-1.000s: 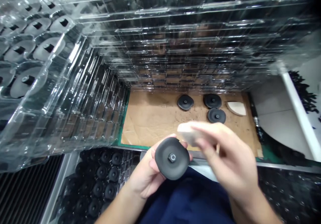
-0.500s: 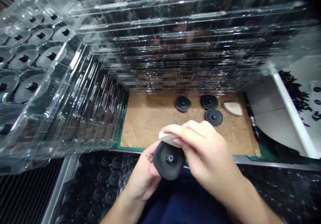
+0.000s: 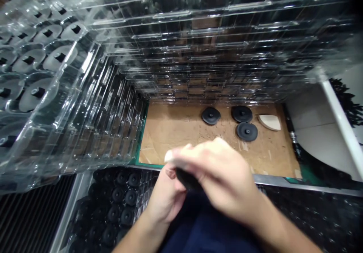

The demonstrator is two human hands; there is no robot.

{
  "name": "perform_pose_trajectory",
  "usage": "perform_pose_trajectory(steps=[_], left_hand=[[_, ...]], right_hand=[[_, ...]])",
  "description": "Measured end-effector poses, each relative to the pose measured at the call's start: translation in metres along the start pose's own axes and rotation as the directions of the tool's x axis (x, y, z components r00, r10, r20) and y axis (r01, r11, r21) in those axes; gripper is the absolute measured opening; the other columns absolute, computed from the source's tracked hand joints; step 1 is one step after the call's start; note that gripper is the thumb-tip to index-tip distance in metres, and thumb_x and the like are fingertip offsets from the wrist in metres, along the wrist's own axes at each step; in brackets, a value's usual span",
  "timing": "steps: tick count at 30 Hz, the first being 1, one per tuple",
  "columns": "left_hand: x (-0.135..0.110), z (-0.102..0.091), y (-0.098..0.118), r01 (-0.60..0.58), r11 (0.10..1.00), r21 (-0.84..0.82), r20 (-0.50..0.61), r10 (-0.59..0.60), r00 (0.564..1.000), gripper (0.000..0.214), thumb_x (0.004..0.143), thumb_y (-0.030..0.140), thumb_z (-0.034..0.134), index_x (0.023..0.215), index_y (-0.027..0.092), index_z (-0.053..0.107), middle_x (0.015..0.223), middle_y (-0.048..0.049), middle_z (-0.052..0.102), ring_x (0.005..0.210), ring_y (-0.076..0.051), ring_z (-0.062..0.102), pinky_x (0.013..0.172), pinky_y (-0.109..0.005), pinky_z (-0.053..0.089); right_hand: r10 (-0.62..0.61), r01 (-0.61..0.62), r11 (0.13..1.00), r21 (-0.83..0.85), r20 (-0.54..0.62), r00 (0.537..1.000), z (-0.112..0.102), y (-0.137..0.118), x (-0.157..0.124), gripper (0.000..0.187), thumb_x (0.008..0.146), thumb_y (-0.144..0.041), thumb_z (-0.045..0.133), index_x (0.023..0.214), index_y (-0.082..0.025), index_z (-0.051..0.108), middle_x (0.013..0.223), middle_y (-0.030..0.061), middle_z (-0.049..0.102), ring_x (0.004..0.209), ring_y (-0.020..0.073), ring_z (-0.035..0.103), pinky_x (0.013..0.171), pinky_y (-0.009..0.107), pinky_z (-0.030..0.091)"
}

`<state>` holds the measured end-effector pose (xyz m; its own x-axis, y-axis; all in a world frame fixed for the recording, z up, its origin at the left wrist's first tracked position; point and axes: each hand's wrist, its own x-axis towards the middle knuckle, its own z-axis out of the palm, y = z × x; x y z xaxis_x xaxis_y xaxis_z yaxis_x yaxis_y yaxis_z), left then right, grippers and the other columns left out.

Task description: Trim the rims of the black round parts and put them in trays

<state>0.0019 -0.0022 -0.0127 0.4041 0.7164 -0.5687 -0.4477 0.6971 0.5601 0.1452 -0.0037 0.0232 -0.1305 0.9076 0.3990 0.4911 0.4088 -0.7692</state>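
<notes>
My left hand is closed on the edge of a black rounded disc, which is tipped so that little of its face shows. Over the disc's upper rim lies my right hand, blurred by motion, its fingers pressed around a cream-coloured pad. Only the pad's pale tip sticks out at the left; the rest is hidden under the fingers. Beyond the hands, three similar pieces lie on the cardboard: one black disc alone, and a pair, the rear disc and the front disc.
A cream wedge-shaped piece rests at the right of the cardboard sheet. Tall stacks of clear plastic trays stand left and behind, with discs in the left ones. More black discs sit in trays below the bench's metal edge.
The disc has tilted from facing me to nearly edge-on. My right hand and the pad have swung left and down over its rim. The view has shifted slightly.
</notes>
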Motion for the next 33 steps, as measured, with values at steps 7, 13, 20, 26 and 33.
perform_pose_trajectory(steps=[7, 13, 20, 26, 33], left_hand=[[0.004, -0.007, 0.001, -0.151, 0.98, -0.126, -0.022, 0.149, 0.989, 0.056, 0.06, 0.037, 0.082, 0.112, 0.025, 0.067, 0.119, -0.0063, 0.069, 0.103, -0.022, 0.066, 0.088, -0.026, 0.053], [0.006, -0.003, 0.002, -0.123, 0.982, -0.144, -0.018, 0.121, 0.992, 0.055, 0.059, 0.034, 0.084, 0.11, 0.025, 0.068, 0.117, -0.0046, 0.07, 0.1, -0.021, 0.067, 0.087, -0.026, 0.053], [0.003, 0.002, 0.001, -0.07, 0.994, -0.09, -0.049, 0.066, 0.997, 0.052, 0.062, 0.026, 0.083, 0.112, 0.027, 0.067, 0.102, -0.0015, 0.073, 0.092, -0.015, 0.068, 0.078, -0.02, 0.053], [0.003, 0.007, 0.001, -0.032, 0.999, -0.026, -0.04, 0.031, 0.999, 0.044, 0.063, 0.03, 0.082, 0.104, 0.023, 0.07, 0.093, -0.0019, 0.074, 0.088, -0.017, 0.068, 0.082, -0.025, 0.054], [0.004, -0.003, 0.002, -0.052, 0.996, -0.079, 0.119, 0.061, 0.991, 0.061, 0.049, 0.032, 0.089, 0.106, 0.028, 0.07, 0.107, -0.0014, 0.073, 0.092, -0.018, 0.068, 0.085, -0.025, 0.052]], right_hand=[[0.516, -0.517, 0.856, -0.014, -0.049, 0.855, 0.028, 0.073, -0.055, 0.024, 0.089, -0.03, 0.052, 0.1, -0.02, 0.071, 0.094, 0.0051, 0.074, 0.074, 0.0166, 0.067, 0.064, 0.027, 0.052], [0.523, -0.524, 0.852, -0.005, -0.038, 0.852, 0.023, 0.067, -0.06, 0.023, 0.089, -0.03, 0.053, 0.1, -0.02, 0.07, 0.093, 0.0047, 0.073, 0.081, 0.0177, 0.068, 0.065, 0.026, 0.053], [0.105, -0.105, 0.994, 0.003, -0.088, 0.991, 0.006, -0.011, -0.006, 0.024, 0.09, -0.012, 0.046, 0.107, -0.014, 0.063, 0.093, 0.0061, 0.071, 0.084, 0.0177, 0.063, 0.076, 0.031, 0.05], [0.13, -0.13, 0.991, -0.038, -0.011, 0.991, 0.012, -0.01, -0.003, 0.023, 0.091, -0.012, 0.045, 0.104, -0.012, 0.063, 0.089, 0.0062, 0.07, 0.076, 0.0167, 0.061, 0.069, 0.03, 0.046], [0.052, -0.058, 0.998, 0.034, 0.161, 0.986, -0.014, -0.011, -0.022, 0.021, 0.089, -0.008, 0.046, 0.1, -0.015, 0.062, 0.078, 0.0007, 0.066, 0.068, 0.0111, 0.057, 0.065, 0.024, 0.043]])
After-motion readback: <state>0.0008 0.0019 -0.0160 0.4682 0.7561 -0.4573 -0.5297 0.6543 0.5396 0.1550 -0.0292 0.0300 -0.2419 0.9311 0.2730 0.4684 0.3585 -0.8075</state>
